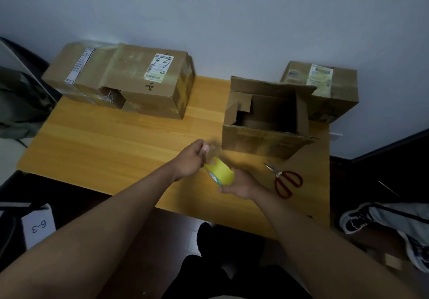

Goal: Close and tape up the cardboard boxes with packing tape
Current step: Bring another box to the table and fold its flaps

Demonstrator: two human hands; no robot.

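Note:
A yellow roll of packing tape (221,171) is held over the wooden table (111,150) near its front. My right hand (241,186) grips the roll from below. My left hand (192,159) pinches the free end of the tape at the roll's upper left; that end is blurred. An open cardboard box (267,122) stands just behind the hands, its flaps up. A closed box (325,89) sits behind it at the right. A long closed box (125,78) with labels lies at the back left.
Red-handled scissors (286,180) lie on the table right of my hands. Another person's legs and sneakers (355,219) are on the floor at the right. A white sheet marked 6-3 (38,225) lies at the lower left. A wall runs behind the table.

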